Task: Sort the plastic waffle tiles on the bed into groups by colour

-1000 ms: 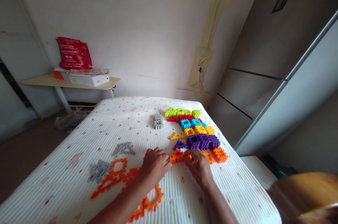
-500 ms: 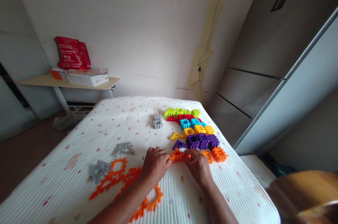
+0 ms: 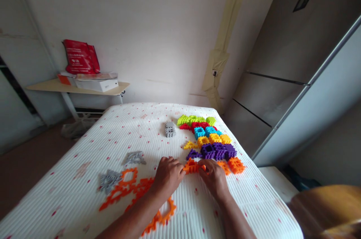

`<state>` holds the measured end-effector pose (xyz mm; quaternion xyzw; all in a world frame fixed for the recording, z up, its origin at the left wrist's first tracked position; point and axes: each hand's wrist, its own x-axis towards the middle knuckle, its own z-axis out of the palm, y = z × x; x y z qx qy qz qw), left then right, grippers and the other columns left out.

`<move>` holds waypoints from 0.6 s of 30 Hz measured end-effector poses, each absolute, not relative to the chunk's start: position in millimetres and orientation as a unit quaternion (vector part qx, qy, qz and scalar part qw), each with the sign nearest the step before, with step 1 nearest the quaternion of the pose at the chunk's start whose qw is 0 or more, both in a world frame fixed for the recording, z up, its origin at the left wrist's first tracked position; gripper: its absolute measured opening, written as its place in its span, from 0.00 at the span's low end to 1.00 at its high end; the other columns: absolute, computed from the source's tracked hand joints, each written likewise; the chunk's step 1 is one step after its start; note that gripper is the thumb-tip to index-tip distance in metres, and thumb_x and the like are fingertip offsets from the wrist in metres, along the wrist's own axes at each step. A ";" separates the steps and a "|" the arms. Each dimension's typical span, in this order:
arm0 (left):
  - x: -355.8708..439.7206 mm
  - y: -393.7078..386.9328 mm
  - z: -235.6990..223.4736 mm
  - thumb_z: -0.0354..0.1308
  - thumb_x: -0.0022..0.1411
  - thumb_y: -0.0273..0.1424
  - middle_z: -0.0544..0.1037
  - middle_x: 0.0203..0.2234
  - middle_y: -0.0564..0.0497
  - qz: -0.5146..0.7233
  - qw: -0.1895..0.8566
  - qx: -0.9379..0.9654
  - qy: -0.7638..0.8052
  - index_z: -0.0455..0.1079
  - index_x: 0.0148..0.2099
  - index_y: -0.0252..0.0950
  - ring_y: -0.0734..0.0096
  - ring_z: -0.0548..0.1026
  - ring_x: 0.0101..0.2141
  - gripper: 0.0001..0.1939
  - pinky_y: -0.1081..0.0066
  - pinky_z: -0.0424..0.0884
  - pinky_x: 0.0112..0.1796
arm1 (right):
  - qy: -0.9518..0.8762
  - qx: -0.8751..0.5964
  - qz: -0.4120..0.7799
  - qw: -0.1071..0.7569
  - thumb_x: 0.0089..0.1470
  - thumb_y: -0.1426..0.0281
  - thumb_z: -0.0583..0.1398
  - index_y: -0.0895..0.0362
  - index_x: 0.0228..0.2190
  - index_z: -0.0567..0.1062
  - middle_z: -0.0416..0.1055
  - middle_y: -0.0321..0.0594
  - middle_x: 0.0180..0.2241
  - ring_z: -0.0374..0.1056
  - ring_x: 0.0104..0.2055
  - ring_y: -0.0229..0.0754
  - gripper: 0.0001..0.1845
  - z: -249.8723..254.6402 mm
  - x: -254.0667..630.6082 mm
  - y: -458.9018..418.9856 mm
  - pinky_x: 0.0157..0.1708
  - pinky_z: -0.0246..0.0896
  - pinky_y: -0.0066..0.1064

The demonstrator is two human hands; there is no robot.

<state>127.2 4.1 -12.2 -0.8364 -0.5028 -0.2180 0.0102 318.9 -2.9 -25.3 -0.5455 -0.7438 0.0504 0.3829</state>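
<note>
Between my hands lies a small group of orange toothed building pieces (image 3: pixel 192 166), low on the white table cover. My left hand (image 3: pixel 169 174) has its fingers curled, with the tips at the left end of these pieces. At their right end, my right hand (image 3: pixel 214 178) closes thumb and fingers on the orange pieces, hiding part of them. A stacked orange block (image 3: pixel 236 165) sits just right of my right hand. Just beyond are purple blocks (image 3: pixel 219 151) and a purple triangular piece (image 3: pixel 193 154). Loose orange pieces (image 3: pixel 129 176) lie left of and partly under my left forearm.
Yellow blocks (image 3: pixel 214 138), blue blocks (image 3: pixel 199 132), red pieces (image 3: pixel 200 124) and green pieces (image 3: pixel 194 119) form rows farther back. Grey pieces (image 3: pixel 109 181) lie at the left, and a grey block stack (image 3: pixel 169 129) stands alone. A refrigerator (image 3: pixel 270 62) rises beyond the right edge.
The whole view has shifted slightly to the right in the picture. Both hands stay at the orange pieces, with no clear change in their grip.
</note>
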 end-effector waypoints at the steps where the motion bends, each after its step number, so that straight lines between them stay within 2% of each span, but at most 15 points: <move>1: 128.1 3.4 -12.3 0.54 0.59 0.27 0.78 0.25 0.48 -0.215 0.006 -0.835 -0.506 0.74 0.27 0.37 0.62 0.74 0.34 0.10 0.62 0.62 0.37 | -0.745 -0.543 0.052 0.383 0.49 0.75 0.55 0.55 0.30 0.76 0.75 0.39 0.29 0.70 0.28 0.39 0.10 -25.6 319.2 -2.9 0.27 0.60 0.25; 7: 114.1 5.1 -6.4 0.57 0.56 0.30 0.79 0.31 0.50 -0.193 -0.026 -0.822 -0.536 0.75 0.35 0.40 0.64 0.74 0.38 0.06 0.64 0.63 0.40 | -0.744 -0.521 0.036 0.417 0.55 0.68 0.54 0.57 0.34 0.75 0.75 0.41 0.31 0.70 0.28 0.39 0.10 -26.6 323.4 -5.1 0.28 0.63 0.26; 10: 79.8 13.8 1.8 0.54 0.57 0.28 0.79 0.35 0.50 -0.184 -0.032 -0.790 -0.583 0.75 0.40 0.41 0.65 0.74 0.40 0.10 0.64 0.63 0.42 | -0.734 -0.512 0.020 0.447 0.57 0.68 0.53 0.57 0.34 0.74 0.74 0.41 0.31 0.70 0.28 0.38 0.10 -25.2 324.4 -6.5 0.27 0.63 0.25; 14: 23.7 24.7 5.0 0.53 0.56 0.25 0.77 0.43 0.44 -0.177 -0.026 -0.704 -0.687 0.73 0.45 0.37 0.56 0.71 0.45 0.15 0.60 0.64 0.42 | -0.730 -0.493 -0.003 0.473 0.59 0.69 0.53 0.58 0.33 0.73 0.74 0.40 0.30 0.70 0.28 0.37 0.10 -20.9 320.6 -8.0 0.27 0.63 0.24; 18: -6.3 27.4 -8.9 0.54 0.52 0.23 0.74 0.49 0.47 -0.172 -0.050 -0.664 -0.726 0.70 0.50 0.42 0.58 0.69 0.49 0.23 0.63 0.65 0.44 | -0.736 -0.470 -0.026 0.487 0.58 0.71 0.53 0.57 0.32 0.72 0.73 0.39 0.28 0.71 0.29 0.37 0.08 -16.2 315.6 -9.6 0.28 0.63 0.24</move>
